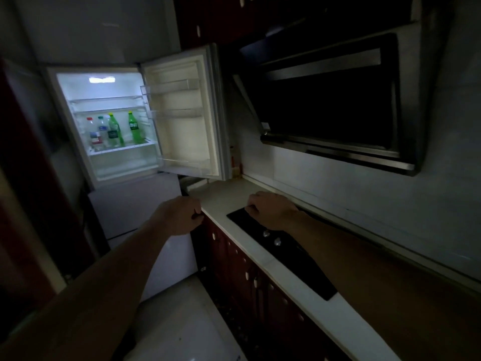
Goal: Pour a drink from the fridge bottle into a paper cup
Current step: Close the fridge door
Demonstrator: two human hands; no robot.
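Hands empty, a person stood in a dim kitchen. The left hand (179, 214) hung at the corner of the pale counter (229, 191), its fingers loosely curled around nothing. The right hand (270, 209) rested knuckles-up on the counter at the far edge of the black cooktop (286, 259), fingers bent under and likewise gripping nothing.

Beyond them the fridge (122, 87) glowed, its door (187, 121) swung wide toward the counter. Four bottles stood upright on one lit shelf (151, 142). A green bottle (135, 128) stood apart at the right, a second green bottle (113, 130) was to its left, and two clear bottles (97, 132) were crowded close beside that. No paper cup could be seen. A dark range hood (325, 100) loomed over the cooktop.

The step at hand appeared to be fetching a bottle. The lone green one looked the easiest pick, with room around it for a full wrap of the fingers about its body. It would best be lifted straight up before being drawn out, so the neighbours were not knocked. A chilled bottle might be slick, which would call for a firm grip low on the body.
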